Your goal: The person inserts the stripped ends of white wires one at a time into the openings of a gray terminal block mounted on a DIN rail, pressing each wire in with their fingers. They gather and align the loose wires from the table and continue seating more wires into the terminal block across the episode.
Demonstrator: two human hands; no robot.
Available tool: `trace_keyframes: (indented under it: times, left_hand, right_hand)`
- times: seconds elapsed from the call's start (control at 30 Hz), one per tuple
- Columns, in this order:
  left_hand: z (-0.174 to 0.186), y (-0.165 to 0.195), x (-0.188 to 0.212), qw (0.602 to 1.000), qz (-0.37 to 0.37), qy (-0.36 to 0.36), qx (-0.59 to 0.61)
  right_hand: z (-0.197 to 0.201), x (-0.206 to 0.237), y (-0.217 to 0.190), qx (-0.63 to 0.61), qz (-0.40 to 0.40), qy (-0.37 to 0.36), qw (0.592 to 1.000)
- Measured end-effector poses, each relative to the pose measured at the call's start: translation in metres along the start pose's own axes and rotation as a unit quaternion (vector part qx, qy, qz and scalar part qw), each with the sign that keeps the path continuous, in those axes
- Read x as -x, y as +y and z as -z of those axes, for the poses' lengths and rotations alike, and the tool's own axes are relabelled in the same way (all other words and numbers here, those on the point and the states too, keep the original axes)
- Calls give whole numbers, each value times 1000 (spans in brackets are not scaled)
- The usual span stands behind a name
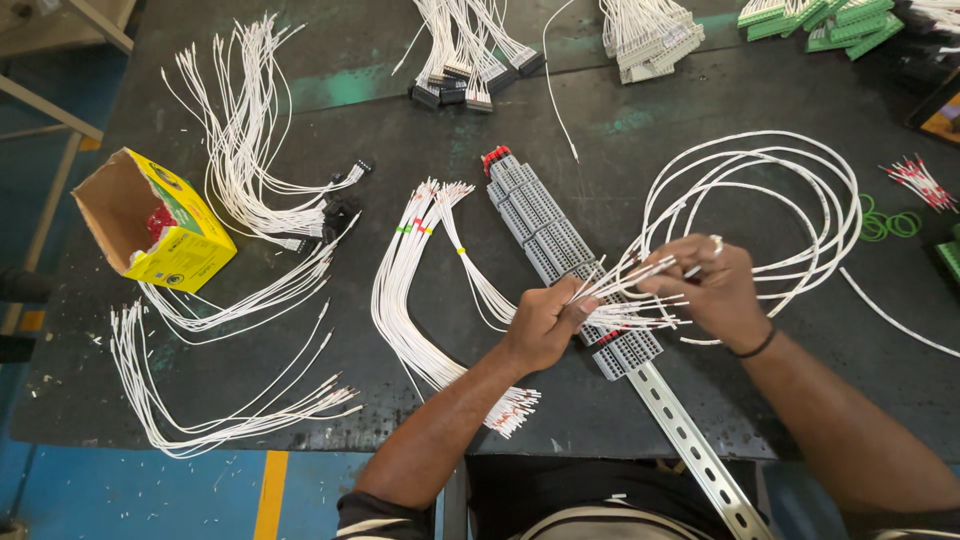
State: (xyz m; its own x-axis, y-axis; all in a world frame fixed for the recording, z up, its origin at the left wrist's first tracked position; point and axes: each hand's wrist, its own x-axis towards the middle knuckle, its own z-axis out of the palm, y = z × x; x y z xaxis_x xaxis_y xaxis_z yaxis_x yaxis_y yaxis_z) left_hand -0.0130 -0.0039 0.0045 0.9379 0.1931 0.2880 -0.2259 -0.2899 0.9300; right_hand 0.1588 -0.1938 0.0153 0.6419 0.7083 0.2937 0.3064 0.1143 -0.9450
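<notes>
Left hand (pixel 545 322) pinches fan of thin white ferruled wires (pixel 625 290) over long row of grey terminal blocks (pixel 560 250) on metal rail (pixel 690 440), lying diagonally mid-table. Right hand (pixel 715 290) grips same wire ends, fingers closed. Whether any wires are seated: cannot tell. Judged early: several loose white wire bundles (pixel 410 310) wait on dark worktable (pixel 600 180).

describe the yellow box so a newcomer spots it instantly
Start at the dark worktable and go to its left edge. There the yellow box lies tipped over, open flaps facing left, brown card inside, beside fans of white wires. It is the only carton and the only yellow thing on the table.
</notes>
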Motion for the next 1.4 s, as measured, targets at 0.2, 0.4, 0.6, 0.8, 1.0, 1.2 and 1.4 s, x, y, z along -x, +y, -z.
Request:
trace_keyframes:
  times: [0.2, 0.4, 0.6, 0.8, 1.0, 1.2, 1.4]
  left_hand:
    - [-1, 0, -1, 1000, 8, 5, -19]
    - [-1, 0, -1, 1000, 10, 3, -20]
    - [1, -1, 1, 999, -25, 3, -44]
    - [0, -7, 0, 999, 15, 36, 3]
    - [-2, -12, -1, 997, 22, 67, 32]
    - [-3, -8, -2, 997, 10, 68, 47]
    - [-3, -8, -1, 997, 21, 66, 44]
  right_hand:
    - [-3, -3, 3, -37, -71, -113, 990]
    - [-3, -5, -4, -51, -93, -118, 987]
    - [-5, -7, -6, -35, -51, -159, 985]
    - [2, -4, 2, -76, -112, -105, 985]
    - [5, -8, 0, -339, -30, -19, 940]
    - [9, -3, 2, -308, 3, -8, 951]
    - [12, 4, 20, -307, -12, 58, 950]
